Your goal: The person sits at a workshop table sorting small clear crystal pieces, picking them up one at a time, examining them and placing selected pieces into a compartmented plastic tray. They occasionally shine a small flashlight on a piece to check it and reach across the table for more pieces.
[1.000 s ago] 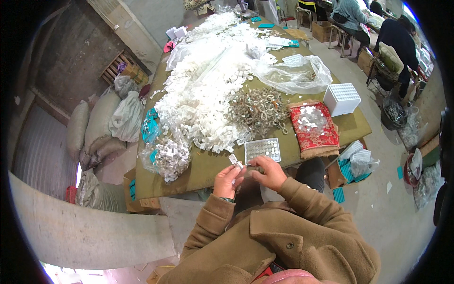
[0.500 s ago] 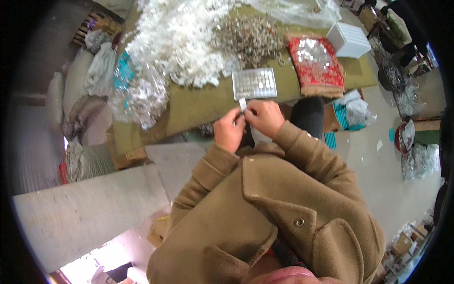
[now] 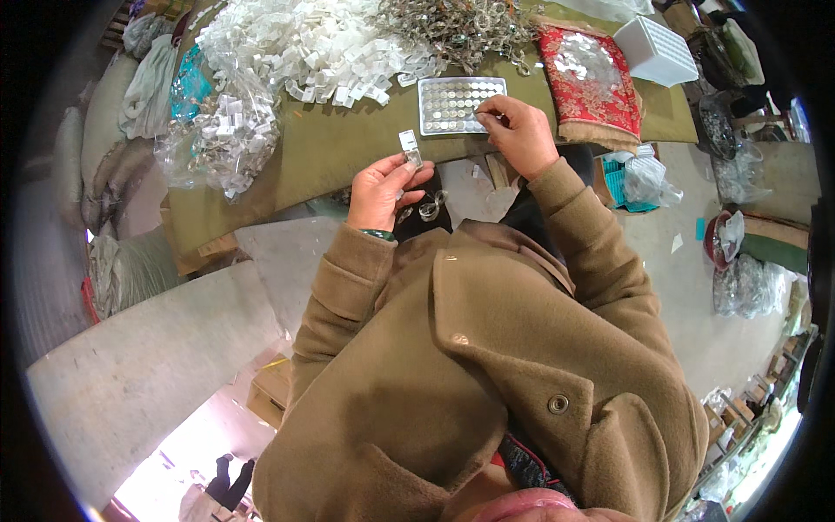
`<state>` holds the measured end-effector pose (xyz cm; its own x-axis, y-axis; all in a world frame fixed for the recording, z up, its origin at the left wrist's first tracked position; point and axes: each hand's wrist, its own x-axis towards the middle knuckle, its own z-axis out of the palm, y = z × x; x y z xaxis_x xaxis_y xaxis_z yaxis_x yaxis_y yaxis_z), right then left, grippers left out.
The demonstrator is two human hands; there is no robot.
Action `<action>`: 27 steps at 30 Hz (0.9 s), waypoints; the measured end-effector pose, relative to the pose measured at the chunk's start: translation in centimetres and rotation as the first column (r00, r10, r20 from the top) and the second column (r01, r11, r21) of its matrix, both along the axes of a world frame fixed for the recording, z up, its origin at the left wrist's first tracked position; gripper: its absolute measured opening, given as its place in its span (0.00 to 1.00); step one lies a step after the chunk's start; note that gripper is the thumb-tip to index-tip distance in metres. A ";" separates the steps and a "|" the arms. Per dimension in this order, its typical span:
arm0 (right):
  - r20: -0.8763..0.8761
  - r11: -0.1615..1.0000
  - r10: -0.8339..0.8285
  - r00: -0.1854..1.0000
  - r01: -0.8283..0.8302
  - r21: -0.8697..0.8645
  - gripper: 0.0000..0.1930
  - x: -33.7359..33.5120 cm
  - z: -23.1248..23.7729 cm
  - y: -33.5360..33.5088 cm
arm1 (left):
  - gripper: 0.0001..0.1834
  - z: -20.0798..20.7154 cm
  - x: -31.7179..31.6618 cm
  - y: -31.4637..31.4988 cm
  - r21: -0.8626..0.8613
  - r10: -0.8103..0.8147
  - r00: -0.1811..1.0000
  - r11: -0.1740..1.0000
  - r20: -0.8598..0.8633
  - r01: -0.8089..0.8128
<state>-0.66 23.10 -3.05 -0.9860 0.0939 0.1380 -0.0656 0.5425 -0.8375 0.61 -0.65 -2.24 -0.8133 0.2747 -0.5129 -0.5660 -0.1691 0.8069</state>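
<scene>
In my left hand [image 3: 379,193], thumb and fingers grip a small white-and-clear plastic case [image 3: 409,142] just past the table's near edge. A clear, shiny piece [image 3: 430,207] shows beneath those fingers; what it is I cannot make out. My right hand [image 3: 524,137] has thumb and forefinger pinched together over the right side of a white tray [image 3: 422,106]. Rows of round silver discs like button cells [image 3: 448,103] fill the tray. Whatever the pinch holds is too small to see.
A heap of small white and clear plastic cases [image 3: 304,48] covers the table's far left, beside tangled wiry pieces [image 3: 470,30]. Bagged pieces [image 3: 230,130] lie at the left edge. To the right are a red patterned cloth [image 3: 596,109] with silver bits and a white box [image 3: 652,52].
My hands have come apart. The right has moved forward and right to the tray; the left has drawn left with the case. The view has shifted, bringing the table's things higher.
</scene>
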 end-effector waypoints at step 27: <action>-0.107 0.899 0.268 0.958 -0.209 0.384 0.06 -1.7 -1.4 -1.9 | 0.15 -1.4 -0.1 0.9 0.099 0.014 0.999 0.995 0.035 -0.017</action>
